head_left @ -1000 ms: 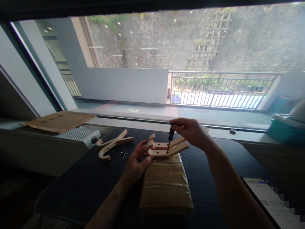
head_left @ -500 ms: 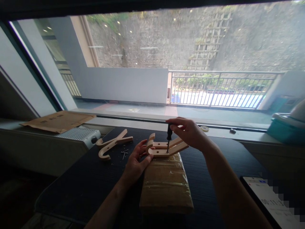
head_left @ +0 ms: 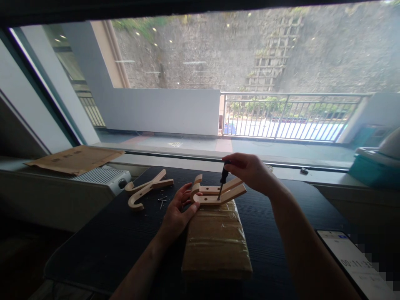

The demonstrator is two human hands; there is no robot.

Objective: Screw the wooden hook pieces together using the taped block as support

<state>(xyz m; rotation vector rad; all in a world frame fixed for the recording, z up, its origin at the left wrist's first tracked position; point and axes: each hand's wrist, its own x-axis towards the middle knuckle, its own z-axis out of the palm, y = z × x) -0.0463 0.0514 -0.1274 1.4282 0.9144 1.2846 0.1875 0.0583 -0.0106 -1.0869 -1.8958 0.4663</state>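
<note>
My right hand (head_left: 250, 171) is closed round the black handle of a small screwdriver (head_left: 223, 179), whose tip stands in the top face of a pair of hooked wooden pieces (head_left: 218, 195). These pieces rest on the far end of a taped cardboard package (head_left: 216, 241). My left hand (head_left: 177, 212) grips the curved left end of the wooden pieces, thumb against the near edge and fingers curled round the hook. The package lies on a dark table (head_left: 125, 237).
Another pair of wooden hooks (head_left: 146, 190) and loose screws (head_left: 163, 201) lie left on the table. A white heater (head_left: 101, 177) and flat cardboard (head_left: 75, 158) sit at far left. A phone (head_left: 356, 262) lies at the table's right edge; a teal box (head_left: 373, 168) stands far right.
My right hand shifted slightly left and back right on the screwdriver handle, its fingers re-gripping. The left hand and wooden pieces stayed put.
</note>
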